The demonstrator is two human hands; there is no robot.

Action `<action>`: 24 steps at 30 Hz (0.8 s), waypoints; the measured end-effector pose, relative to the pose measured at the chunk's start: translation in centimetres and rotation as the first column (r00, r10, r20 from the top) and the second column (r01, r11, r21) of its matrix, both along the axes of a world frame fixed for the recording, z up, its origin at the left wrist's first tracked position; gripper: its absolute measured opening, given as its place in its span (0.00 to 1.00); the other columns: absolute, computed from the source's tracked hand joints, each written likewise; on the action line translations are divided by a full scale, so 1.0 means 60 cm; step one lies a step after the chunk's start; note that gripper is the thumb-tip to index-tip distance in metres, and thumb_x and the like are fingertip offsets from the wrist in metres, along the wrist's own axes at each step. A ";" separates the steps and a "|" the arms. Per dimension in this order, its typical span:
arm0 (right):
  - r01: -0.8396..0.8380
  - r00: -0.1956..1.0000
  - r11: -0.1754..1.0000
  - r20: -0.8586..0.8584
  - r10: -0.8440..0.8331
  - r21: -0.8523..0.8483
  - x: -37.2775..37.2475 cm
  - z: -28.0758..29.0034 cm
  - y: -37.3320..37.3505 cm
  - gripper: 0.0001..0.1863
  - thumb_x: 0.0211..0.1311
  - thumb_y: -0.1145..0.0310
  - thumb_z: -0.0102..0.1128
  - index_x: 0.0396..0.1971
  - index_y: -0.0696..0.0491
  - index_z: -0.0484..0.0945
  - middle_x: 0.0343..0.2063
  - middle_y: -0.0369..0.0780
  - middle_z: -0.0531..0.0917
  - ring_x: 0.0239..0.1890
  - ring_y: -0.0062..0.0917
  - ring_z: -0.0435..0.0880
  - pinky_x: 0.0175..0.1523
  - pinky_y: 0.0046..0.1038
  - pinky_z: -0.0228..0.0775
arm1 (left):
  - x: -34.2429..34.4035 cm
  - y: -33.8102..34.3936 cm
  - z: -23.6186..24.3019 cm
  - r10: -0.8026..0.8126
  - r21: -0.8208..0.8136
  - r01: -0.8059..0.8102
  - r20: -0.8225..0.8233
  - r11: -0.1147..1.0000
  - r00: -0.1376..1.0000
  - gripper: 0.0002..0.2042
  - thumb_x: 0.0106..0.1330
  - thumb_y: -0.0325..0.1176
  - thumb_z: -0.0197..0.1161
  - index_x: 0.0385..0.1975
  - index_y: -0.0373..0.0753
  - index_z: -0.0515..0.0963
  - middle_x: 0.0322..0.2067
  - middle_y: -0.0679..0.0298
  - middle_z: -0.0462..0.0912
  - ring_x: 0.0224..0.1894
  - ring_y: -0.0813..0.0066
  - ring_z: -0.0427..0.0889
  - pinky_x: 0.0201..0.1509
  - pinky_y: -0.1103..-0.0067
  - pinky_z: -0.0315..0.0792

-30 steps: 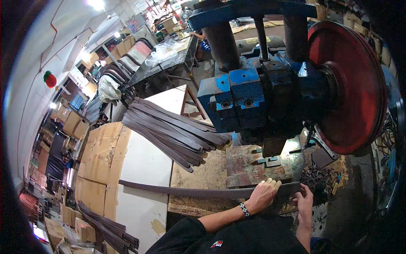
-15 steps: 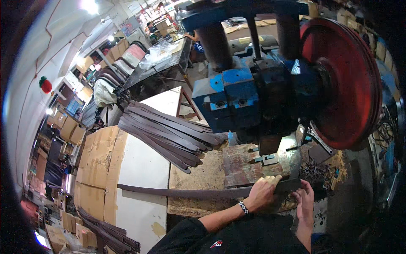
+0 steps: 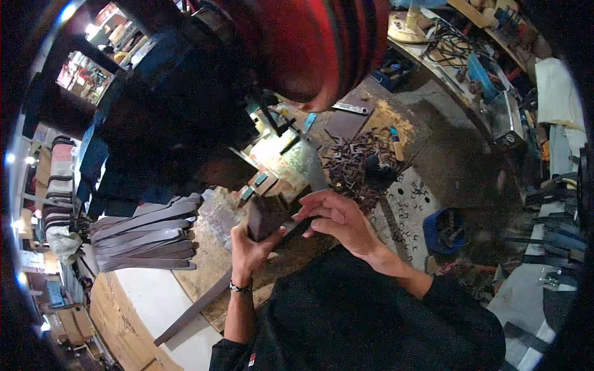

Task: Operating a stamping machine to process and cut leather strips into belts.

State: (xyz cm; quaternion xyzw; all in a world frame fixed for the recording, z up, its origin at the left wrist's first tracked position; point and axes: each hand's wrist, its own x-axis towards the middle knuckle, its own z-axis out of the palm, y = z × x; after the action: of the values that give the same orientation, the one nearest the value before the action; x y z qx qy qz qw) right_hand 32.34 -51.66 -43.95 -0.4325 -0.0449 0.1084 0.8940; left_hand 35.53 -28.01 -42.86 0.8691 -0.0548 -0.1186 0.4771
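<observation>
My left hand (image 3: pixel 250 250) is closed round the dark end piece (image 3: pixel 266 216) of a long grey-brown strip (image 3: pixel 198 303), which runs down to the lower left. My right hand (image 3: pixel 340 226) is just right of that end, fingers apart and slightly bent; whether its fingertips touch the piece is unclear. Beyond both hands is the lit bed (image 3: pixel 272 154) of a press (image 3: pixel 154 123), with small metal blocks (image 3: pixel 263 182) on it. The press head is in deep shadow, with a red flywheel (image 3: pixel 309 43) above.
A bundle of strips (image 3: pixel 139 241) lies left on a board. Right of the press bed are a pile of dark offcuts (image 3: pixel 349 167), a wrench (image 3: pixel 349 108) and a blue-yellow tool (image 3: pixel 396 142). A blue bin (image 3: pixel 442 229) stands at right; cluttered benches (image 3: pixel 458 55) line the right rim.
The view has swung right and down. My left hand now holds the strip end more upright, and my right hand's fingers have opened beside it.
</observation>
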 end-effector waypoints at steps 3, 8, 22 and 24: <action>0.144 0.983 0.897 0.166 -0.081 -0.417 -0.001 -0.028 -0.004 0.15 0.69 0.75 0.57 0.54 0.59 0.76 0.47 0.42 0.82 0.47 0.24 0.83 0.48 0.30 0.80 | -0.006 0.019 0.010 0.089 -0.155 -0.094 -0.040 0.983 0.995 0.16 0.55 0.31 0.78 0.40 0.32 0.83 0.34 0.62 0.89 0.35 0.77 0.86 0.42 0.78 0.79; 0.381 0.922 0.448 0.370 -0.116 -0.809 0.018 -0.028 -0.064 0.11 0.66 0.73 0.60 0.46 0.59 0.80 0.39 0.45 0.81 0.36 0.26 0.85 0.42 0.30 0.77 | -0.046 0.079 0.015 0.259 -0.461 -0.259 -0.063 0.849 0.964 0.20 0.49 0.22 0.76 0.43 0.31 0.81 0.41 0.56 0.87 0.43 0.67 0.86 0.50 0.71 0.80; 0.217 0.922 -0.422 0.327 -0.209 -0.880 0.066 -0.202 -0.225 0.28 0.58 0.60 0.69 0.56 0.55 0.74 0.51 0.47 0.76 0.58 0.45 0.72 0.61 0.48 0.64 | -0.089 0.156 0.024 0.266 -0.553 -0.271 -0.091 0.788 0.960 0.23 0.50 0.25 0.78 0.48 0.33 0.79 0.49 0.53 0.85 0.52 0.64 0.82 0.58 0.68 0.76; 0.239 0.920 -0.438 0.347 -0.184 -0.867 0.071 -0.206 -0.226 0.29 0.57 0.59 0.71 0.56 0.54 0.74 0.51 0.47 0.76 0.58 0.44 0.72 0.62 0.48 0.63 | -0.088 0.140 0.012 0.226 -0.562 -0.236 -0.089 0.793 0.970 0.23 0.50 0.27 0.79 0.48 0.33 0.80 0.49 0.54 0.86 0.52 0.66 0.82 0.58 0.70 0.76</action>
State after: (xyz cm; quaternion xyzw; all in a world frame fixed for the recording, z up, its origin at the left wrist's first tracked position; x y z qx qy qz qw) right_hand 36.61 -65.20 -56.30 -0.9767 0.1369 -0.0911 0.1380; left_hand 30.22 -19.62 -42.12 0.6863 0.0230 -0.0450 0.7256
